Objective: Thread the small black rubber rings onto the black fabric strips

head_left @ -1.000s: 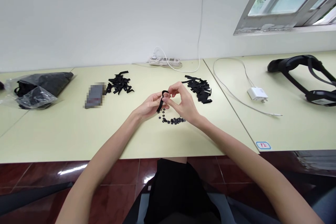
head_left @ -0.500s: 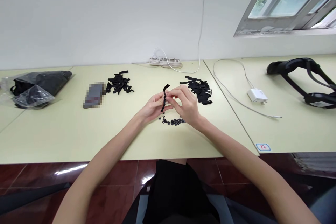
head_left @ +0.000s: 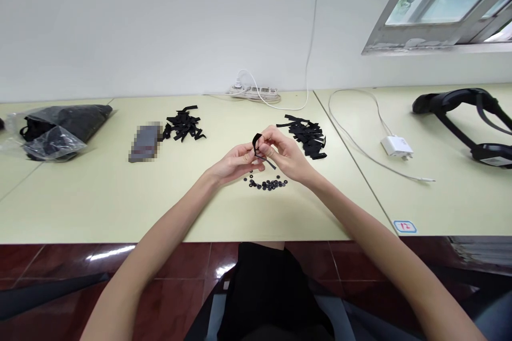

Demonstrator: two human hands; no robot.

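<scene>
The person's left hand (head_left: 232,164) and right hand (head_left: 283,153) pinch one black strip (head_left: 255,141), bent between their fingertips. Black discs (head_left: 269,185) lie just nearside of the fingers; a strip pile (head_left: 310,137) lies beyond, rightward.

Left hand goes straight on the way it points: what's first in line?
Likely the right hand, just past the black strip between the two; depth is hard to judge.
</scene>
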